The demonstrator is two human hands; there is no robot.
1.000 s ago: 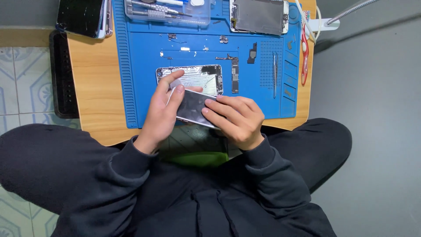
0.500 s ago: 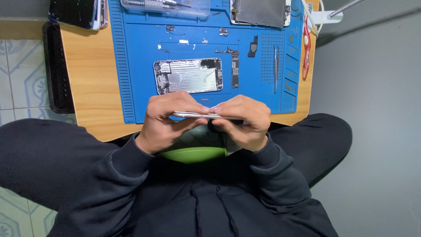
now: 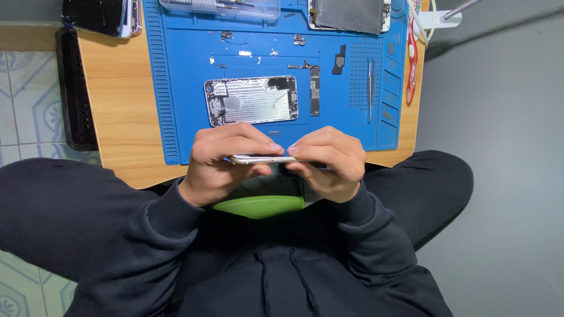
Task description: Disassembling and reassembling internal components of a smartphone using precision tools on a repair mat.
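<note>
Wooden bench [image 3: 120, 111] carries a blue mat [image 3: 182, 76] with an opened phone shell [image 3: 251, 100] at its middle. Left hand [image 3: 220, 161] and right hand [image 3: 326, 161] both grip a thin screen panel [image 3: 261, 159] edge-on, above the bench's near edge.

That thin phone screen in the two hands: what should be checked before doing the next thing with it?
1. Both hands grip the screen panel: left hand and right hand each hold an end. Ok.
2. Panel held level, edge-on to the camera: ok.
3. Cracks on its face: cannot tell, only the edge shows.
4. Open phone body lies flat on the blue mat: ok.
5. Small loose parts sit on the mat, clear of the hands: ok.
</note>
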